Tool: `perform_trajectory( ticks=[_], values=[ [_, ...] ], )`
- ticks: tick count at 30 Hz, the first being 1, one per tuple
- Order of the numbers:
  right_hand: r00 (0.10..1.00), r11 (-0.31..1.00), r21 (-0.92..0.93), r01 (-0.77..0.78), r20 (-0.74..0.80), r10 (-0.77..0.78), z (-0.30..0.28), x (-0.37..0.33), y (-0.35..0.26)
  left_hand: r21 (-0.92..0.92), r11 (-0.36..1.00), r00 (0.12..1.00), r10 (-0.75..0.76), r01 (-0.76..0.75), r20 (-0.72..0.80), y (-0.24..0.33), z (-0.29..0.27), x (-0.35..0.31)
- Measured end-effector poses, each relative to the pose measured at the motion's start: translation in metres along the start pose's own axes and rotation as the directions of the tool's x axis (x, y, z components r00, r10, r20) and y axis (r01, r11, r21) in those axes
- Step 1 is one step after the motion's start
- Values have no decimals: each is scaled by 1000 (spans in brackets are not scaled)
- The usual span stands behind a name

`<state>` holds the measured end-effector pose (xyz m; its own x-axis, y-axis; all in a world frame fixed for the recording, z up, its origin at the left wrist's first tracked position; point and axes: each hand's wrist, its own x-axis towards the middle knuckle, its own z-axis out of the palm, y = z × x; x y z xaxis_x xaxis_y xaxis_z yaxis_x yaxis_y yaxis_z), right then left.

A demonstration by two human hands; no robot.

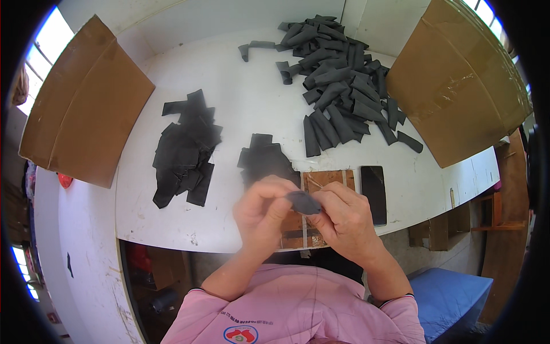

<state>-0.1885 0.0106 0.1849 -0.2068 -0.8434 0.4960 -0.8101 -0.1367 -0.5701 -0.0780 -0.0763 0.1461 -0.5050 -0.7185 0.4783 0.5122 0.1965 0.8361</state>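
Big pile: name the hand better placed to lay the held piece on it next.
Probably the right hand: it is nearer the big pile and already grips the piece. The left hand grips it too, but sits farther left.

I see a white table [229, 80] beneath my hands [258, 209], pale wall [229, 20] beyond them, bright window [50, 43] far left.

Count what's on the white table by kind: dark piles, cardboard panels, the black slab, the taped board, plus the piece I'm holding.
Flat dark piles: 2
Heap of dark tubes: 1
Large cardboard panels: 2
Black slab: 1
Taped brown board: 1
Dark piece in left hand and right hand: 1
Total: 8
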Motion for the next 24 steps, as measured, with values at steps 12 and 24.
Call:
perform_trajectory(
  ticks=[12,24],
  values=[
    [987,993,-64,-98,124,106,28,-30,25,-247,934,963,-270,258,-16,-6,0,-11],
    [1000,1000,17,-20,18,19,47,-41,43,106,958,936,-285,268,209,1,-1,2]
  ],
)
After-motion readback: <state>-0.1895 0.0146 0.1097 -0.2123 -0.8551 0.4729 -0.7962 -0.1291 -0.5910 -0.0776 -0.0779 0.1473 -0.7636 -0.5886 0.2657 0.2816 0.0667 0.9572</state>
